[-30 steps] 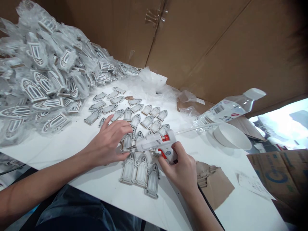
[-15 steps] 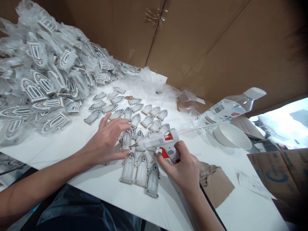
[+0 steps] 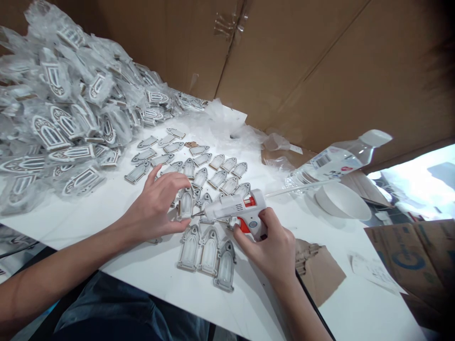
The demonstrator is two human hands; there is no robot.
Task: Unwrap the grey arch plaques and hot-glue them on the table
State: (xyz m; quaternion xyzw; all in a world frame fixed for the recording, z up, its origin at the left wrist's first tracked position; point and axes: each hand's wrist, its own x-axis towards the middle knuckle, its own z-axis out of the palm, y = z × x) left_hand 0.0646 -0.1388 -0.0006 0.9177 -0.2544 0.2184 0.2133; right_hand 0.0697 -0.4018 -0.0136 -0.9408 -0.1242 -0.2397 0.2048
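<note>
My left hand (image 3: 159, 203) grips a small arched window-shaped piece (image 3: 185, 204) by its top and bottom, thumb below and fingers above. A white and red hot glue gun (image 3: 236, 210) is in my right hand (image 3: 273, 241), with the fingers wrapped round its handle. Its metal nozzle points left, close to the lower right corner of the held piece; whether it touches I cannot tell. A clear glue stick (image 3: 302, 188) sticks out of the gun's back. Just below lie three more arched pieces (image 3: 208, 252), side by side, and several others (image 3: 217, 178) spread behind.
Plastic-wrapped arched pieces (image 3: 71, 109) form a tall heap at the left. A water bottle (image 3: 341, 158) leans at the right beside a white bowl (image 3: 343, 201). Torn cardboard (image 3: 320, 274) lies by my right wrist, near a black cord. A cardboard wall (image 3: 284, 61) stands behind.
The held piece and my left hand have shifted very slightly left and up. The glue gun has moved a touch to the right, its nozzle a little farther from the piece.
</note>
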